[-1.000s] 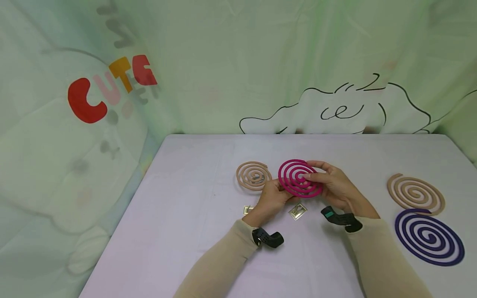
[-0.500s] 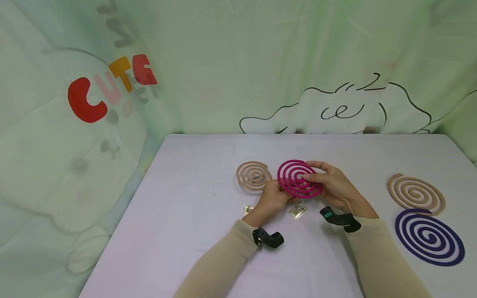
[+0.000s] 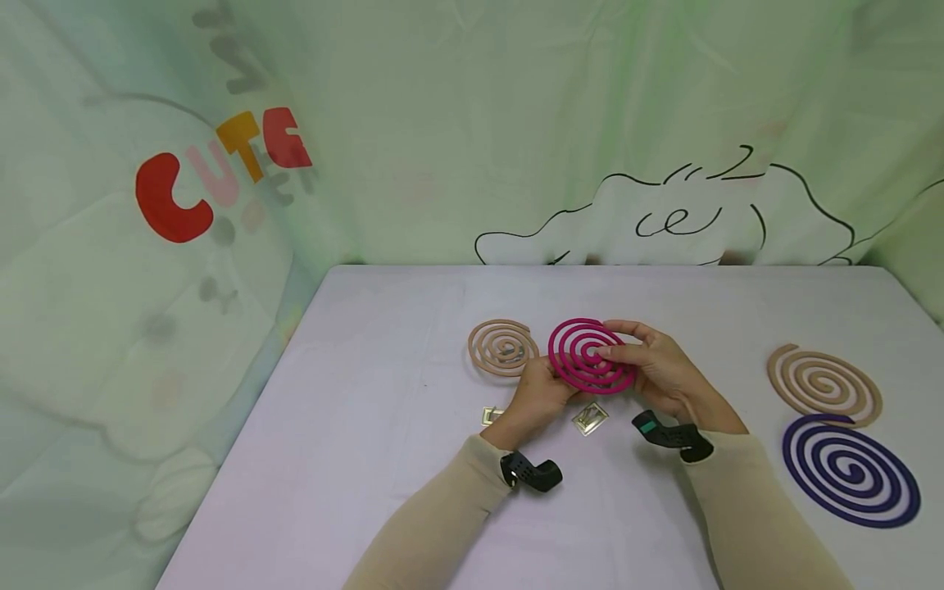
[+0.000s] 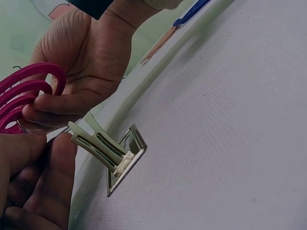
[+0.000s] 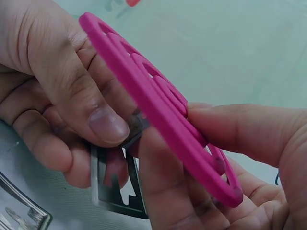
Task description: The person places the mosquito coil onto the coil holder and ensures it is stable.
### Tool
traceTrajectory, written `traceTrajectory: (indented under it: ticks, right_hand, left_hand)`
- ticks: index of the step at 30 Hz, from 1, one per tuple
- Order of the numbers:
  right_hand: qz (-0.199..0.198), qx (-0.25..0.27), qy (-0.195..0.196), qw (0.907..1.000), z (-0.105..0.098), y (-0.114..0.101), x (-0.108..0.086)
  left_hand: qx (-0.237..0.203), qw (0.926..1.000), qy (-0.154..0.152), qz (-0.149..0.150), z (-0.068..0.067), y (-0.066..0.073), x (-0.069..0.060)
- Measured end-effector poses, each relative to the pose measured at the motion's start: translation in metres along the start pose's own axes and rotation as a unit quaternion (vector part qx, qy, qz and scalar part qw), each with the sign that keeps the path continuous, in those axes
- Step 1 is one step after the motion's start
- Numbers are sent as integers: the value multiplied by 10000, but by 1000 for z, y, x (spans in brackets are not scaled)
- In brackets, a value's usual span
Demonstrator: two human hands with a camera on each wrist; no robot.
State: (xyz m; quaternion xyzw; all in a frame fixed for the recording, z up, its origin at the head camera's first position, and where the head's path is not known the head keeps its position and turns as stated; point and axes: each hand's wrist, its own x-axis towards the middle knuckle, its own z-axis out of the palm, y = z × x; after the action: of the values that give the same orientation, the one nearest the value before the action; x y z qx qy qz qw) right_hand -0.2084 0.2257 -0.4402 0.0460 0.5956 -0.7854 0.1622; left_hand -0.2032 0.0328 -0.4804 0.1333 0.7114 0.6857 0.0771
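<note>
We note a pale green, printed fabric backdrop (image 3: 442, 123) hanging behind a flat table (image 3: 383, 319) covered in pale lilac-white cloth. At left we read bold red, orange and pink printed letters (image 3: 239, 135); at back, a white black-outlined printed shape (image 3: 664, 246). Light: soft.

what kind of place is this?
Probably a makeshift recording booth, judging by the pale table, the printed green backdrop hung behind and beside it, and black wrist-worn cameras.
</note>
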Motion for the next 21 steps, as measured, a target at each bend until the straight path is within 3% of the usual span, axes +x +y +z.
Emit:
traceTrajectory:
  ticks: [6, 13, 21]
  right_hand:
    - [49, 30, -43, 10000, 1, -1, -1]
    - [55, -129, -46, 9999, 2, -1, -1]
    - [21, -260, -36, 9997, 2, 0, 0]
  left_hand:
    - [178, 9998, 29, 78, -1, -2, 1]
    - [749, 9969, 73, 208, -4, -3, 3]
    - [952, 9948, 56, 358, -5, -3, 3]
